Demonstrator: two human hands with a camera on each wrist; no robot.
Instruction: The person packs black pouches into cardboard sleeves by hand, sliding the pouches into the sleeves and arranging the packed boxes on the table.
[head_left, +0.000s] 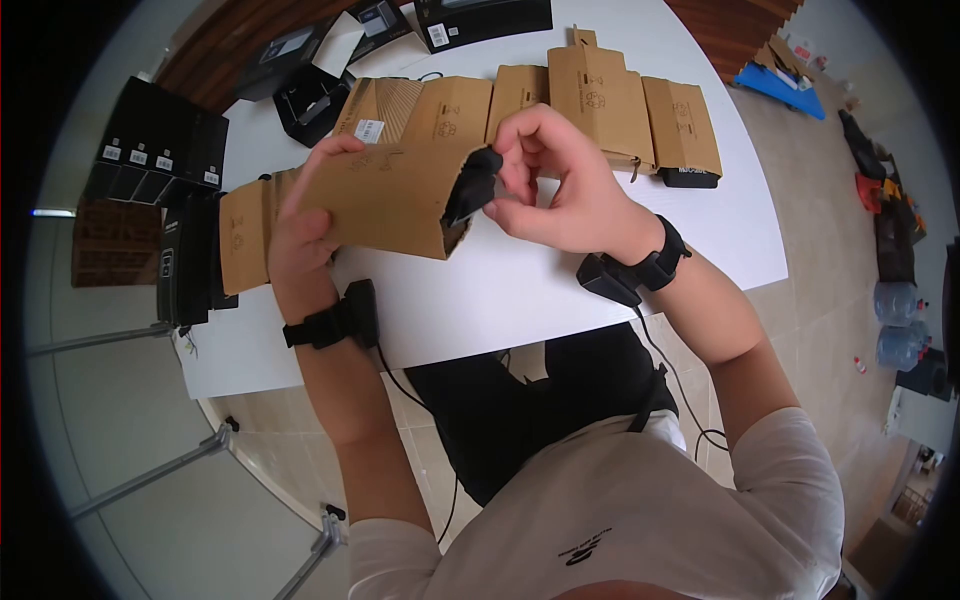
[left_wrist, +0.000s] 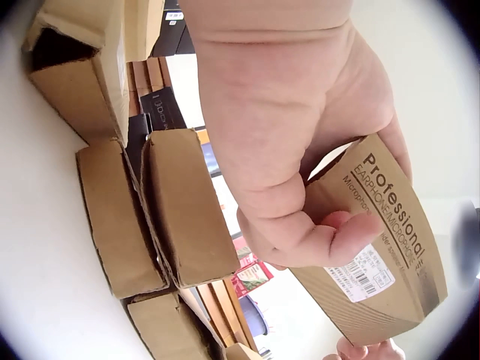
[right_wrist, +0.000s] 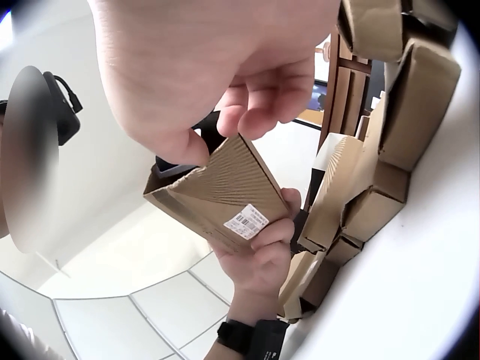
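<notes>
My left hand (head_left: 302, 228) grips a brown cardboard box (head_left: 385, 200), thumb on one side and fingers on the other, holding it above the table. "Professional earphone/microphone" is printed on the box's other face, beside a white barcode label (left_wrist: 361, 276). At the open end on the right, a crumpled-looking black piece (head_left: 472, 188) sticks out; its inner part is hidden by the cardboard. My right hand (head_left: 565, 185) is at this opening with curled fingers, thumb and index finger at the edges of the black piece. In the right wrist view the thumb lies right at the opening's rim.
More brown boxes (head_left: 597, 100) stand in a row along the far side of the white table (head_left: 520, 310). Another brown box (head_left: 243, 235) stands left of my left hand. Black boxes (head_left: 150, 140) are stacked at the left edge, and an open black box (head_left: 308, 105) lies behind.
</notes>
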